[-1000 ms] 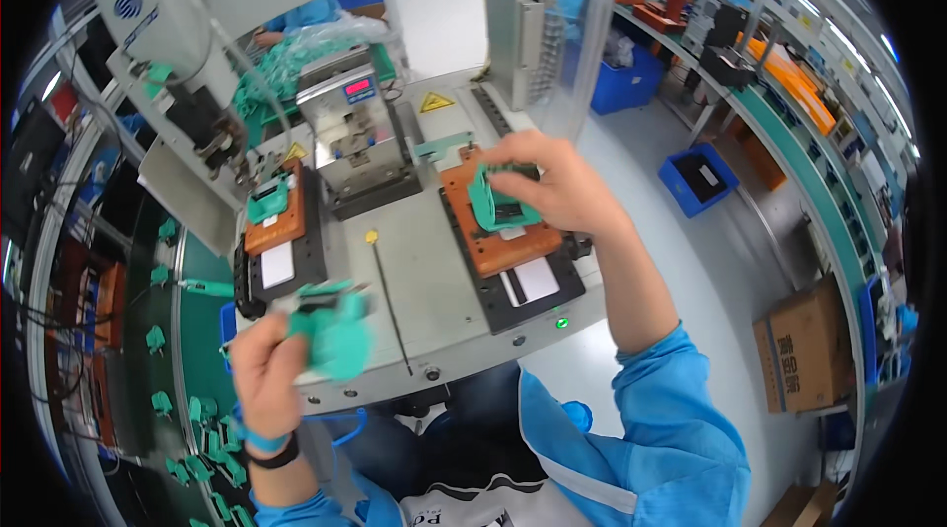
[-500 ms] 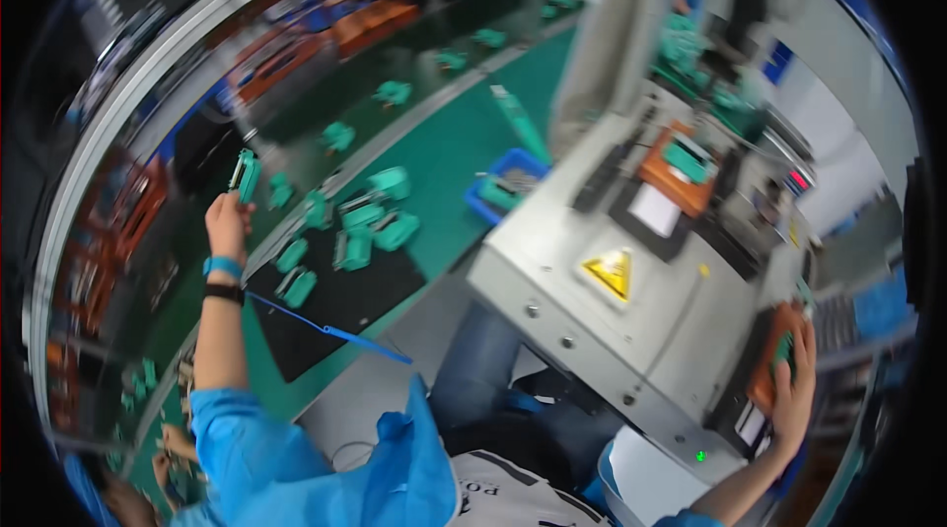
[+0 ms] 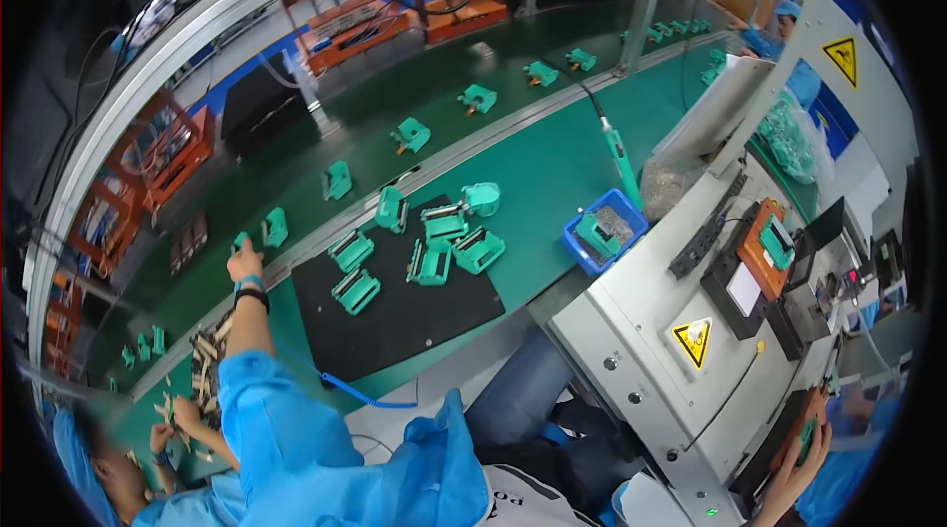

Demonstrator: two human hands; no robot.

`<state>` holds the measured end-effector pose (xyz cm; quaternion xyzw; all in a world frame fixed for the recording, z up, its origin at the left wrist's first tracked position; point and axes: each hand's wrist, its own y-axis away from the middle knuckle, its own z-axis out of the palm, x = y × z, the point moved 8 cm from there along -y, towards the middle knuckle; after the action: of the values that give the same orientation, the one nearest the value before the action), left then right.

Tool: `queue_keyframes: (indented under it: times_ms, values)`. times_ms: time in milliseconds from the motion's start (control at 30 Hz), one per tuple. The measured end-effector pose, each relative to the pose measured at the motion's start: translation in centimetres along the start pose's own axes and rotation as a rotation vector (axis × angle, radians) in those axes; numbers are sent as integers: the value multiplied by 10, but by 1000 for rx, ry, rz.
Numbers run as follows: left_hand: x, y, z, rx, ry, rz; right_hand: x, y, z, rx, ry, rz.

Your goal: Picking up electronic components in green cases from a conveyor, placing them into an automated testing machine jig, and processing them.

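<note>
My left hand (image 3: 245, 263) reaches out over the dark green conveyor belt (image 3: 296, 172), its fingers closed on a small green plastic housing (image 3: 240, 242) at belt level. Fingers hide part of that piece. Beside it on the belt lies another green housing (image 3: 275, 227). At the lower right, my right hand (image 3: 801, 463) has its fingers and thumb around a green housing (image 3: 808, 436) seated in an orange fixture (image 3: 789, 453). Several green housings with dark and metallic strips, one of them here (image 3: 431, 262), lie on and around a black mat (image 3: 395, 325) between my hands.
A blue bin (image 3: 604, 256) with a green piece and small parts stands by the grey machine (image 3: 641, 330). A second orange fixture (image 3: 764, 249) holds a green housing. A green electric screwdriver (image 3: 620, 162) hangs by its cable. At lower left a co-worker's hands (image 3: 178, 421) handle small parts.
My left hand has lowered the green housing from the air to the belt. My head has turned, shifting the view. My right hand stays at the orange fixture.
</note>
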<state>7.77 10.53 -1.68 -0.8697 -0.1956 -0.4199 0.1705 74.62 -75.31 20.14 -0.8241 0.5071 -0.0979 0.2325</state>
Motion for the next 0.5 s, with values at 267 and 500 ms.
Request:
queue_keyframes:
  times_ms: [267, 500]
  values:
    - [82, 76, 46, -163, -372, 599, -103, -17, -19, 44, -195, -12]
    - [198, 163, 2, -326, 419, 556, -119, -16, -14, 86, -426, -142]
